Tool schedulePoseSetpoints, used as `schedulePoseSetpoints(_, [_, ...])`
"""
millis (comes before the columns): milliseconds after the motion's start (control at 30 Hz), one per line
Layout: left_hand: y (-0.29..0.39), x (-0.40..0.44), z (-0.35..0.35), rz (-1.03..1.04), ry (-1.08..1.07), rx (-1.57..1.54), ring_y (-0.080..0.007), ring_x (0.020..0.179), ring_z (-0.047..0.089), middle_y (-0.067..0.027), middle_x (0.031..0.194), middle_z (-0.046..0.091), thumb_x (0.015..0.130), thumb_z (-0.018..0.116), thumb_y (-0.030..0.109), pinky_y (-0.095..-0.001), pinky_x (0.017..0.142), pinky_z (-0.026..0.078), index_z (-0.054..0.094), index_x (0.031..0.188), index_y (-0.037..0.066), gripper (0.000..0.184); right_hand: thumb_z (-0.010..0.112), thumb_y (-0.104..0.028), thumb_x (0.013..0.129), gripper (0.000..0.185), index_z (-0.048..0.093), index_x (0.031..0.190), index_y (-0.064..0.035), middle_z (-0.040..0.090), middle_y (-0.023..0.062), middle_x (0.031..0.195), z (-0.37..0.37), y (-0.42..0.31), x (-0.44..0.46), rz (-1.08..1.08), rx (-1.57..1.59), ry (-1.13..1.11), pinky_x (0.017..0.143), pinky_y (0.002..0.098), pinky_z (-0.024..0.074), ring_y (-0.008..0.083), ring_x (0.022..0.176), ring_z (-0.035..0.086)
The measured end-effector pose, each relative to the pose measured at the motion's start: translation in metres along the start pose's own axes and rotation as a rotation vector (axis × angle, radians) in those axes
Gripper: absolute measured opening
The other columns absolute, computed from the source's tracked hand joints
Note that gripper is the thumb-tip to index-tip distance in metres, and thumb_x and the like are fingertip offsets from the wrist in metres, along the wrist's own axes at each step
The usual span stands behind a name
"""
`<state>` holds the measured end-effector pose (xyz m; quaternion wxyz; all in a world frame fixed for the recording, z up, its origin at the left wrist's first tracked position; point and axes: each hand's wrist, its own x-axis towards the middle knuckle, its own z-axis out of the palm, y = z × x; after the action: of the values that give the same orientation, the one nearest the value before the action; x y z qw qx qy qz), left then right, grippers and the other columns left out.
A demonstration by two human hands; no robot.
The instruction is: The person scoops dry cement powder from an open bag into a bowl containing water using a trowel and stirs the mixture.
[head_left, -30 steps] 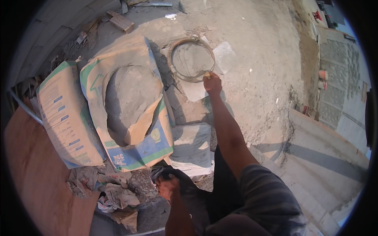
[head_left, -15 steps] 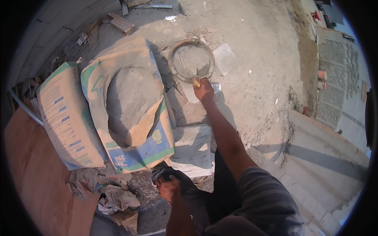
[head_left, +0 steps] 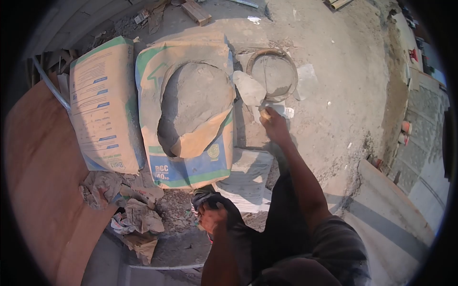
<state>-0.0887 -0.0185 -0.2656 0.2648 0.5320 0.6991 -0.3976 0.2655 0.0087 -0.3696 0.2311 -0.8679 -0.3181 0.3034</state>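
My right hand (head_left: 275,125) is closed around the pale handle of a trowel (head_left: 250,89). Its grey, dusty blade lies between the opened bag and a round bucket (head_left: 295,71). Grey powder and a thin wire handle show at the bucket's mouth. To the left stands an opened cement bag (head_left: 191,171), its paper torn back around a large hole full of grey powder (head_left: 200,95). Low in view, my left hand (head_left: 212,218) is curled against dark cloth at my left knee; whatever its fingers hold is hidden.
A second paper bag (head_left: 102,109) leans left of the opened one. Crumpled paper (head_left: 143,217) lies below it, beside a brown board (head_left: 43,190). Flattened pale sacking (head_left: 248,178) lies near my knees. Wood blocks (head_left: 196,12) sit at the back, and a concrete ledge (head_left: 391,205) runs along the right.
The trowel has come out of the bucket and swung left toward the opened bag, its blade now facing up. My view has shifted, so the bags and bucket appear farther right. My left hand stays at the knee.
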Motion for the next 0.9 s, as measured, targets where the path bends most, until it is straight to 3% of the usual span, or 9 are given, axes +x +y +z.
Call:
schedulePoseSetpoints(133, [-0.003, 0.002, -0.001, 0.002, -0.021, -0.037, -0.0353, 0.128, 0.056, -0.0109, 0.139, 0.057, 0.085, 0.066, 0.051, -0.0503, 0.107, 0.044, 0.06, 0.136, 0.011, 0.065, 0.062, -0.014, 0.099, 0.019, 0.062, 0.114, -0.0031, 0.066, 0.0096, 0.085, 0.086, -0.057, -0.004, 0.638, 0.918, -0.385, 0.056, 0.0346, 0.053, 0.0183, 0.062, 0.062])
schedulePoseSetpoints(200, [-0.002, 0.002, -0.004, -0.008, -0.027, -0.033, -0.0353, 0.128, 0.056, -0.0111, 0.139, 0.057, 0.085, 0.066, 0.051, -0.0497, 0.107, 0.043, 0.06, 0.136, 0.011, 0.065, 0.06, -0.012, 0.1, 0.011, 0.056, 0.109, -0.0073, 0.062, 0.0086, 0.082, 0.108, -0.101, -0.01, 0.883, 1.275, -0.311, 0.054, 0.0359, 0.0521, 0.019, 0.061, 0.059])
schedulePoseSetpoints(267, [-0.004, 0.002, -0.003, -0.006, -0.038, -0.038, -0.0354, 0.129, 0.056, -0.0113, 0.141, 0.056, 0.085, 0.065, 0.051, -0.0507, 0.106, 0.044, 0.06, 0.136, 0.011, 0.065, 0.06, -0.012, 0.1, 0.012, 0.052, 0.108, -0.0084, 0.061, 0.0086, 0.084, 0.143, -0.121, -0.02, 0.96, 1.669, -0.223, 0.054, 0.0355, 0.0523, 0.0187, 0.062, 0.059])
schedulePoseSetpoints(467, [-0.009, 0.006, -0.009, 0.001, -0.091, -0.063, -0.0364, 0.132, 0.053, -0.0121, 0.146, 0.053, 0.084, 0.064, 0.05, -0.0534, 0.105, 0.042, 0.057, 0.136, 0.009, 0.066, 0.055, -0.013, 0.102, 0.008, 0.05, 0.105, -0.007, 0.058, 0.0081, 0.085, 0.216, -0.149, -0.011, 0.911, 1.564, 0.199, 0.055, 0.0367, 0.051, 0.021, 0.066, 0.059])
schedulePoseSetpoints(567, [-0.011, 0.01, -0.012, 0.016, -0.112, -0.08, -0.0362, 0.134, 0.051, -0.012, 0.147, 0.053, 0.083, 0.066, 0.049, -0.053, 0.106, 0.042, 0.057, 0.135, 0.01, 0.066, 0.056, -0.009, 0.102, 0.008, 0.05, 0.106, -0.0062, 0.057, 0.0066, 0.084, 0.236, -0.131, 0.012, 0.788, 1.337, 0.252, 0.054, 0.0356, 0.0487, 0.0189, 0.066, 0.058])
schedulePoseSetpoints(667, [-0.017, 0.011, -0.017, 0.033, -0.147, -0.089, -0.0354, 0.136, 0.049, -0.011, 0.15, 0.049, 0.082, 0.067, 0.051, -0.0525, 0.106, 0.041, 0.056, 0.137, 0.01, 0.069, 0.062, -0.007, 0.096, 0.019, 0.055, 0.112, 0.001, 0.063, 0.0156, 0.091, 0.284, -0.099, 0.032, 0.67, 0.792, 0.465, 0.065, 0.0417, 0.0525, 0.0305, 0.076, 0.065])
schedulePoseSetpoints(767, [-0.025, 0.015, -0.015, 0.053, -0.152, -0.091, -0.0359, 0.132, 0.052, -0.0093, 0.148, 0.049, 0.077, 0.07, 0.055, -0.0525, 0.104, 0.043, 0.056, 0.134, 0.011, 0.073, 0.067, -0.006, 0.088, 0.044, 0.055, 0.126, 0.0127, 0.068, 0.0332, 0.11, 0.272, -0.11, 0.035, 0.563, 0.347, 0.556, 0.091, 0.0496, 0.0542, 0.0504, 0.101, 0.067])
schedulePoseSetpoints(833, [-0.038, 0.023, 0.02, 0.059, -0.025, -0.051, -0.038, 0.123, 0.06, -0.0083, 0.139, 0.057, 0.071, 0.076, 0.061, -0.0534, 0.097, 0.047, 0.06, 0.126, 0.013, 0.075, 0.067, -0.007, 0.088, 0.046, 0.054, 0.127, 0.014, 0.066, 0.0356, 0.114, 0.253, -0.119, 0.041, 0.561, 0.323, 0.483, 0.093, 0.0508, 0.0532, 0.0507, 0.106, 0.065])
schedulePoseSetpoints(900, [-0.035, 0.02, 0.01, 0.058, -0.017, -0.065, -0.038, 0.123, 0.06, -0.0087, 0.139, 0.056, 0.074, 0.074, 0.058, -0.0531, 0.099, 0.047, 0.06, 0.127, 0.012, 0.071, 0.068, -0.007, 0.088, 0.044, 0.056, 0.126, 0.0121, 0.067, 0.0343, 0.114, 0.249, -0.112, 0.048, 0.527, 0.269, 0.464, 0.092, 0.0506, 0.0532, 0.0493, 0.108, 0.065])
